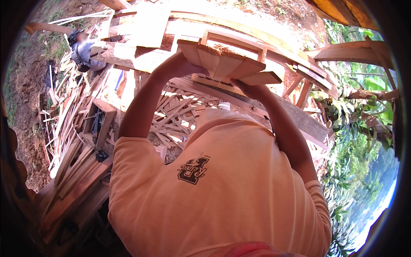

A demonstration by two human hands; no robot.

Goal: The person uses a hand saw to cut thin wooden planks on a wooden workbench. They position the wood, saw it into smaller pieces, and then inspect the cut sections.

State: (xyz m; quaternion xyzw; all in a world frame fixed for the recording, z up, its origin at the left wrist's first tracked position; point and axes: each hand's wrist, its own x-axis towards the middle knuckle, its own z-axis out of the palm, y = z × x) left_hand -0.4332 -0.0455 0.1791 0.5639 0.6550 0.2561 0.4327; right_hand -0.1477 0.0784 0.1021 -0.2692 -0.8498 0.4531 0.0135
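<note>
Several short wooden boards (231,66) sit side by side in a fanned bundle between my two hands, above a wooden workbench (295,118). At the bundle's left end, my left hand (185,66) is closed around the outer board, its thumb toward me. My right hand (251,89) grips the bundle from below near its right end, with most of its fingers hidden by the wood. Just beyond the boards lies a rectangular wooden frame (239,44) on the bench.
Loose wood strips (180,113) litter the ground under the bench, with another heap (70,109) to the left. Stacked planks (75,175) lie at lower left. A person (85,55) is at far left by long boards (124,58). Green plants (346,171) grow at right.
</note>
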